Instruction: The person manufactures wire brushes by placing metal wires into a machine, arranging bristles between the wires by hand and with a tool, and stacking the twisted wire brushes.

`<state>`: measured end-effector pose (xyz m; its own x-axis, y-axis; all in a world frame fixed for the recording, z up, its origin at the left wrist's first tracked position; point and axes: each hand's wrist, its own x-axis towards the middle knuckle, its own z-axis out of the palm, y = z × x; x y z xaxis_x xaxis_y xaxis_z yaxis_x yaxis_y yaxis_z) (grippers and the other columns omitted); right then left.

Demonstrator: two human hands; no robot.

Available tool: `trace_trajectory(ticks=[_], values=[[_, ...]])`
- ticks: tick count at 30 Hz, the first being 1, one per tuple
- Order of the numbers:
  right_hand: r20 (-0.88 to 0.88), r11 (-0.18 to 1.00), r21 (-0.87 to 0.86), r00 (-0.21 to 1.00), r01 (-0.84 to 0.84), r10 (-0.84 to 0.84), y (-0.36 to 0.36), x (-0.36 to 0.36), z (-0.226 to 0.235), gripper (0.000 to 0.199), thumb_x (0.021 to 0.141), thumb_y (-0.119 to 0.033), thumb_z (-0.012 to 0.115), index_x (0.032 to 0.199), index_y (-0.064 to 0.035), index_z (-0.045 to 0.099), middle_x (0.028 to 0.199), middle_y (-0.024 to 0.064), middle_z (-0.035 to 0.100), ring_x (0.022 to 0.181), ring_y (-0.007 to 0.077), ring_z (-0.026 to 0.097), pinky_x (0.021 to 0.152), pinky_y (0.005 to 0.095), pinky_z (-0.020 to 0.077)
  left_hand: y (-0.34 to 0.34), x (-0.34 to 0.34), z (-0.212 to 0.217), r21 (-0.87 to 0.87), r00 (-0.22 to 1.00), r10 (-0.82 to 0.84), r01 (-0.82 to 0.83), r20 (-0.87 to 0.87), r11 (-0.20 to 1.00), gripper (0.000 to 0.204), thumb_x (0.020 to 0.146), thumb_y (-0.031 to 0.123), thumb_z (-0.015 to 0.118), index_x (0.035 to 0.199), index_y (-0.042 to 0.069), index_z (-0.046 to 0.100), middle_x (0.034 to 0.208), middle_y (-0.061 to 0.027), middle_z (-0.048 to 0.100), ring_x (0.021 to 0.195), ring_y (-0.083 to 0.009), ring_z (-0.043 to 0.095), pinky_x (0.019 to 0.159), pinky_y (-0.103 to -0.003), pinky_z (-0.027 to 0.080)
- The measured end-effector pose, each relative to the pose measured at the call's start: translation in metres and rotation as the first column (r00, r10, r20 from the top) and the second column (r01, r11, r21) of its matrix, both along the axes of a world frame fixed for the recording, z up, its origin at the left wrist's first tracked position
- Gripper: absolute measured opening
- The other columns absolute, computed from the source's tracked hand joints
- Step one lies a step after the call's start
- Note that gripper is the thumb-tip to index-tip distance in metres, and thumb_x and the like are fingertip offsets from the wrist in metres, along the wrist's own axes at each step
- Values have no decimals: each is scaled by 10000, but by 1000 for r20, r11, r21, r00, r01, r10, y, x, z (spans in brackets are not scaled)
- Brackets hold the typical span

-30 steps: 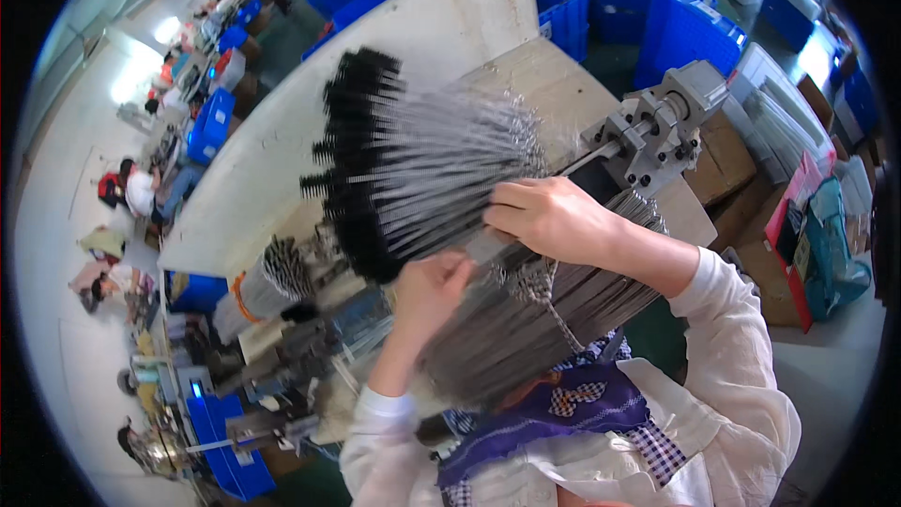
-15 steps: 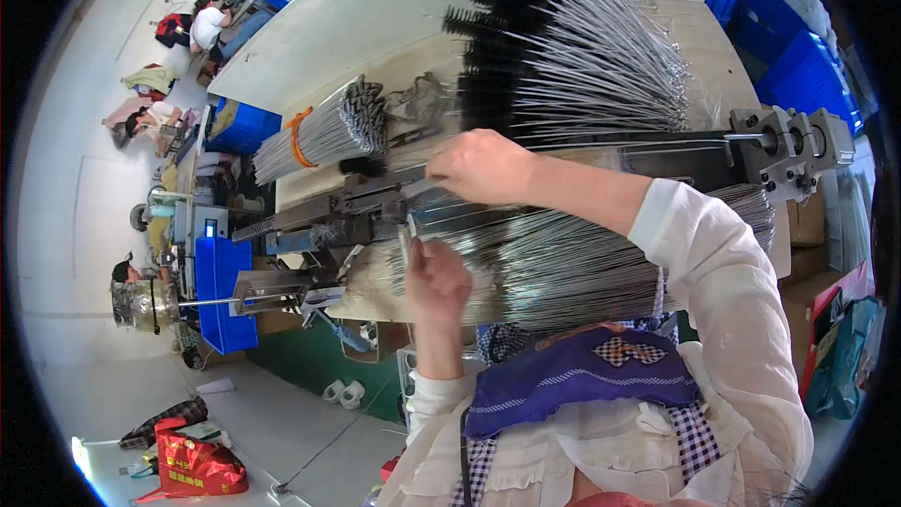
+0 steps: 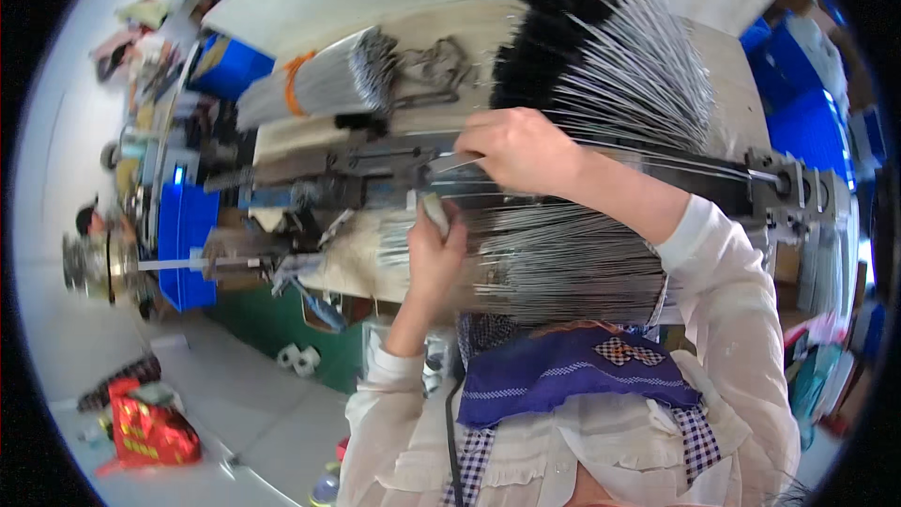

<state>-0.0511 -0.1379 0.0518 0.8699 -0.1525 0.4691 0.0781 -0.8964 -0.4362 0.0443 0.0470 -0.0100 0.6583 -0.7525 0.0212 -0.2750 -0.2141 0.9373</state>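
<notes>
My right hand is closed in a pinch above the metal machine bed, with a thin metal wire sticking out to the left of its fingertips. Just below it, my left hand is curled shut. A pale, whitish piece shows at its thumb; whether it is held or worn I cannot make out. Under both hands lies a wide layer of loose silvery wires. Beyond my right hand a fanned pile of black-bristled brushes rests, its wire stems pointing right.
A wire bundle tied with an orange band lies at the back left. Metal machine blocks stand at the bench's right end. Blue bins flank the bench. A red bag sits on the floor. Other people work at the far left.
The head view has shifted. My right hand has moved slightly right, and a wire now shows at its fingertips. My left hand has turned, bringing the pale piece at its thumb into sight.
</notes>
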Motion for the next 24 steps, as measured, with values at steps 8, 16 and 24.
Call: trace_trajectory(ticks=[8, 16, 24], values=[[-308, 930, -351, 925, 109, -224, 22, -105, -26, 369, 795, -88, 570, 1149, 11, 549, 1001, 126, 530, 693, 215, 641, 556, 331, 533, 87, 66, -12, 15, 626, 407, -534, -665, 845, 260, 959, 266, 570, 851, 31, 586, 589, -9, 539, 431, -60, 470, 400, -178, 323], [-404, 858, -423, 786, 292, -467, -28, -103, -65, 241, 772, -65, 619, 982, -19, 509, 1010, 139, 542, 704, 314, 618, 597, 393, 518, 113, 54, -3, -153, 233, 330, -557, 915, 817, 329, 776, 176, 732, 1015, 68, 535, 1014, -120, 562, 910, -278, 542, 791, -412, 430], [-241, 938, -245, 921, 246, -305, 24, -124, -1, 175, 788, -1, 603, 924, -19, 495, 904, 124, 595, 680, 291, 629, 572, 369, 514, 284, 147, -25, 223, 285, 410, -955, 866, 193, 789, 824, 147, 651, 1486, 141, 222, 725, -195, 662, 695, -405, 646, 660, -449, 504]])
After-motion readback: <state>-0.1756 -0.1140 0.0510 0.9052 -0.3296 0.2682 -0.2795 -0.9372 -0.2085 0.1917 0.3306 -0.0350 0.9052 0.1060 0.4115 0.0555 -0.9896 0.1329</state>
